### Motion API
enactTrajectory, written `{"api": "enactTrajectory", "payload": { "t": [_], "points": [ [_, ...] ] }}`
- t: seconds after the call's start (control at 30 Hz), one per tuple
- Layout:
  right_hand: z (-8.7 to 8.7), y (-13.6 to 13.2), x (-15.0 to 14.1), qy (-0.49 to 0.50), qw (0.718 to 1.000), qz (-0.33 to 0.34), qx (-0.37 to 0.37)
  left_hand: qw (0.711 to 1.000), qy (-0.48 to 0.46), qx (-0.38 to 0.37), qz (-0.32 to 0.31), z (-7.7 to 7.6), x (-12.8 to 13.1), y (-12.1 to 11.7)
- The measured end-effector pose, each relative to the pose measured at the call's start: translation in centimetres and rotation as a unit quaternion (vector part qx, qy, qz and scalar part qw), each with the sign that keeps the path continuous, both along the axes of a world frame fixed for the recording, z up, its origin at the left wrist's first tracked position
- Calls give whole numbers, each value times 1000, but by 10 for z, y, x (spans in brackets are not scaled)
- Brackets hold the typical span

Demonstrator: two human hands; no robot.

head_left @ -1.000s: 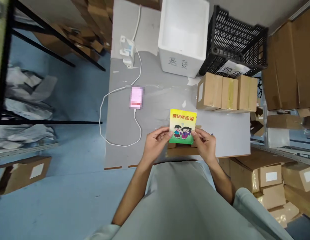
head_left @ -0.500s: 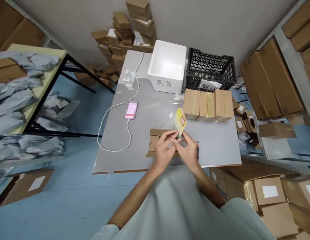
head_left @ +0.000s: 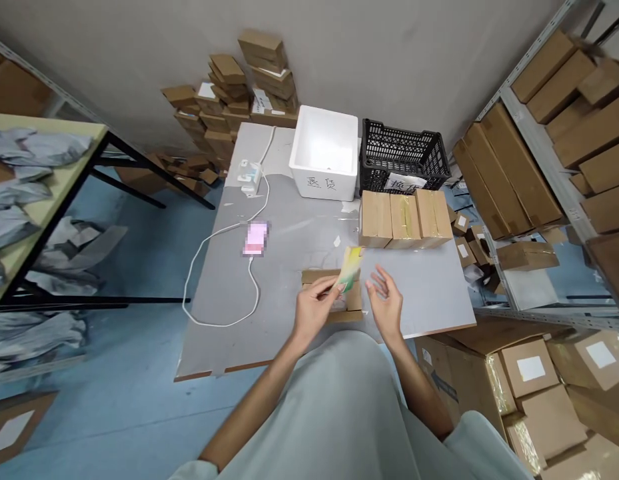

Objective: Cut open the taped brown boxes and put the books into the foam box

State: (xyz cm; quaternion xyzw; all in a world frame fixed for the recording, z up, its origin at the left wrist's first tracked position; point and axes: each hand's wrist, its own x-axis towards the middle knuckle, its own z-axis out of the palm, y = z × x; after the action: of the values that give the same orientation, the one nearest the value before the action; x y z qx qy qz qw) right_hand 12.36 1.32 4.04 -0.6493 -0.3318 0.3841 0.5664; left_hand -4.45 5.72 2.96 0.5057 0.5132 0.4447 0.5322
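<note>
A flat yellow and green packet [head_left: 350, 265] is pinched in my left hand [head_left: 313, 308], tilted upward over an open cardboard box [head_left: 356, 305]. The box lies on the grey table [head_left: 284, 233] near its front edge, its flaps spread and partly covered by my left hand. What lies inside the box cannot be made out clearly. My right hand [head_left: 388, 302] hovers to the right of the packet and apart from it, with fingers spread and nothing in them.
Three closed cartons [head_left: 405, 219] stand in a row at the table's right, before a black plastic crate [head_left: 404, 150]. Beside the crate is a white foam box [head_left: 324, 153]. A white cable [head_left: 214, 323] loops across the left side near a pink blurred item [head_left: 256, 238].
My right hand has let go of the packet and moved right, its fingers opening. The packet now stays in my left hand alone. The view has shifted slightly.
</note>
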Motion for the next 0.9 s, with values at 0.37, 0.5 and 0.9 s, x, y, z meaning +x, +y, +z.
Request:
{"api": "enactTrajectory", "payload": {
  "t": [0.37,0.5,0.9],
  "points": [
    [-23,9,-54,181,975,109,-72,997,19,-72,-22,-35,-83,4],
    [-23,59,-50,206,956,176,-110,988,-74,-125,-61,-43,-94,42],
    [35,246,1,243,957,158,-6,979,-31,125,157,70,-104,245]
  ]
}}
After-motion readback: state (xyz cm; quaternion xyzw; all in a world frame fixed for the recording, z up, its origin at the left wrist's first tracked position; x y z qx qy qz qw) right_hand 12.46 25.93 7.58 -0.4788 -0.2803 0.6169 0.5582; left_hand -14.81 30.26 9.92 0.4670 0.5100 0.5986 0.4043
